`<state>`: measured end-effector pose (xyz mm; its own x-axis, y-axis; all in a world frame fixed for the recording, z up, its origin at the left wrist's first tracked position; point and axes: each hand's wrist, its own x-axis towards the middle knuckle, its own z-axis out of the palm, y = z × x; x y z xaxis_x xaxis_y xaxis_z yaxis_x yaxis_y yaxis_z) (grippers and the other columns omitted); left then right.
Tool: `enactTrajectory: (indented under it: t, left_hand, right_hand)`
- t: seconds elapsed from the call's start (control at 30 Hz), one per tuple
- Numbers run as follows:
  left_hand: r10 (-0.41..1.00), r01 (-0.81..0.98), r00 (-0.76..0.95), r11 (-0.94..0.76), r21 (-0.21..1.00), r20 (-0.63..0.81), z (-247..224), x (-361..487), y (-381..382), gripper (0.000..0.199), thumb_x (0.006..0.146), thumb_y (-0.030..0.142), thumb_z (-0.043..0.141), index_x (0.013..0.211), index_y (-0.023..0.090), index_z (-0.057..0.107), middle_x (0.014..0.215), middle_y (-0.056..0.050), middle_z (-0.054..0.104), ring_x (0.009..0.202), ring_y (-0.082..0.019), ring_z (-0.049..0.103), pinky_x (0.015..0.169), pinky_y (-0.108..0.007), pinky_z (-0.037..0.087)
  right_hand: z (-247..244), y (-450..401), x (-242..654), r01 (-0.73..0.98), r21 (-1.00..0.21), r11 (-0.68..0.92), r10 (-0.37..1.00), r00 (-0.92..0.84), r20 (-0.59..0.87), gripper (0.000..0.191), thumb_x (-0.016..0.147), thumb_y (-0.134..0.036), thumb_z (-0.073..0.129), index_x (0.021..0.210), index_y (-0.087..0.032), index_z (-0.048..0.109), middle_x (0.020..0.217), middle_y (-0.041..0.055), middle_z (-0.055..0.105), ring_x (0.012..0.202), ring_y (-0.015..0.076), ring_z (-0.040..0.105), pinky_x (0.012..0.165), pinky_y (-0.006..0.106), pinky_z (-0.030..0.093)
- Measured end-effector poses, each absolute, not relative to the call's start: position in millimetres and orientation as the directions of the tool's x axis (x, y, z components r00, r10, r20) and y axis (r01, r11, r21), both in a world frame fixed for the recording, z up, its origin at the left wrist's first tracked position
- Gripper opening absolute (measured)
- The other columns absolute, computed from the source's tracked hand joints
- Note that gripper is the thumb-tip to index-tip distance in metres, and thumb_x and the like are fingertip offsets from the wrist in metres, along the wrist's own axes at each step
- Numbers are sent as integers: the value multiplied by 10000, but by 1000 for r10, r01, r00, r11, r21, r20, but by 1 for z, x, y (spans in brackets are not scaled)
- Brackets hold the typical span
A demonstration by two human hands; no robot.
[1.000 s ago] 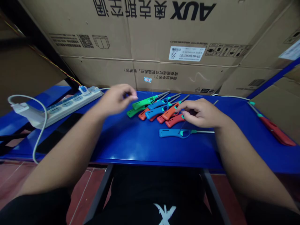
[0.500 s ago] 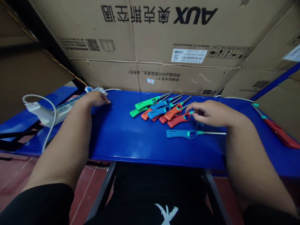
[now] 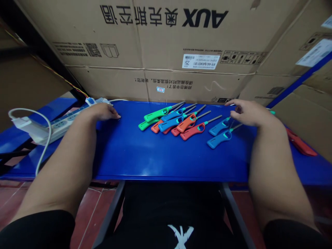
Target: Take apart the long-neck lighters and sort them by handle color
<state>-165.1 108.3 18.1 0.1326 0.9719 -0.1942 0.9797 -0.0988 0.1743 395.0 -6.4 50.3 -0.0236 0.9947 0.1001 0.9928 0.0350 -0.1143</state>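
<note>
Swung near blue lighter [image 3: 220,139] rightward, now slanted; likely light, stiff, slick, best gripped by its handle [image 3: 214,143], with left fingers [image 3: 113,112] pressed together, right fingers [image 3: 235,101] loosely curled, hold unclear.

The right arm [image 3: 278,162] partly hides the rightmost red lighter [image 3: 301,142], and the top edge crops the carton [image 3: 124,41].

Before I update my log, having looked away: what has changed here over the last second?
The left hand moved left, from near the green lighters to beside the power strip. The right hand moved right, and the front blue lighter shifted right, turning from level to slanted, beside another blue lighter. Whether either hand grips anything is unclear. The lighter pile and power strip stayed put.
</note>
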Motion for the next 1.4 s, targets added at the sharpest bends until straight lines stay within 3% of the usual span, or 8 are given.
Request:
enactTrajectory:
  t: [0.2, 0.5, 0.73, 0.87, 1.0, 1.1, 1.23, 1.4]
  left_hand:
    - [969, 982, 122, -85, 171, -214, 22, -160, 104, 456, 694, 583, 792, 860, 161, 743, 767, 37, 732, 802, -158, 590, 743, -239, 394]
    - [968, 982, 106, -65, 180, -228, 20, -161, 109, 371, 673, 554, 781, 804, 207, 755, 874, -34, 766, 844, -219, 659, 773, -294, 456]
    - [980, 984, 127, -105, 143, -155, 35, -142, 93, 487, 782, 647, 669, 874, 176, 751, 871, -53, 755, 848, -230, 639, 825, -321, 461]
    - [955, 922, 258, -288, 258, 147, 35, -72, 55, 456, 924, 555, 498, 1056, 187, 735, 999, -69, 749, 882, -239, 661, 810, -323, 470]
    - [771, 752, 549, -624, 210, 324, 22, -3, 13, 478, 905, 559, 557, 1137, 166, 699, 1068, -99, 707, 1014, -265, 644, 894, -351, 485]
    - [780, 774, 568, -615, 151, 263, 13, 13, 3, 517, 833, 565, 664, 1155, 161, 685, 1088, -111, 694, 1047, -290, 635, 868, -362, 502]
    - [842, 838, 513, -533, 115, 166, 7, 8, 11, 413, 812, 556, 686, 983, 185, 744, 909, -77, 714, 869, -262, 665, 696, -328, 483]
    - [808, 853, 445, -514, 92, 387, 14, -4, 16, 373, 835, 496, 665, 975, 170, 778, 887, -83, 722, 845, -250, 669, 714, -328, 479]
  right_hand:
    - [47, -4, 414, 974, -196, -109, 976, 142, 166, 484, 845, -271, 572, 1311, -156, 630, 1039, 181, 708, 851, 260, 608, 764, 364, 441]
    - [47, -7, 421, 951, -228, -211, 936, 264, 233, 485, 823, -291, 566, 1280, -149, 645, 975, 172, 687, 789, 259, 567, 738, 384, 419]
    - [63, -20, 402, 910, -302, -285, 848, 386, 362, 443, 818, -269, 527, 1213, -165, 699, 985, 165, 706, 832, 267, 591, 756, 371, 438]
    - [63, -20, 377, 900, -435, -36, 813, 279, 511, 412, 880, -265, 484, 1200, -104, 686, 941, 185, 707, 784, 244, 613, 747, 343, 464]
    - [51, -15, 341, 906, -366, 211, 821, 39, 570, 365, 951, -363, 484, 1153, -143, 694, 894, 133, 718, 749, 226, 623, 758, 341, 476]
    - [39, -12, 318, 885, -325, 332, 784, -67, 618, 295, 938, -360, 512, 1102, -202, 700, 830, 65, 725, 718, 213, 656, 739, 332, 498]
    - [30, -11, 303, 841, -305, 447, 722, -138, 678, 223, 907, -308, 555, 1034, -215, 712, 735, 22, 714, 630, 186, 655, 656, 310, 501]
    - [34, -15, 304, 847, -307, 434, 606, -22, 795, 195, 924, -311, 550, 999, -231, 711, 709, 15, 681, 597, 172, 624, 623, 312, 492]
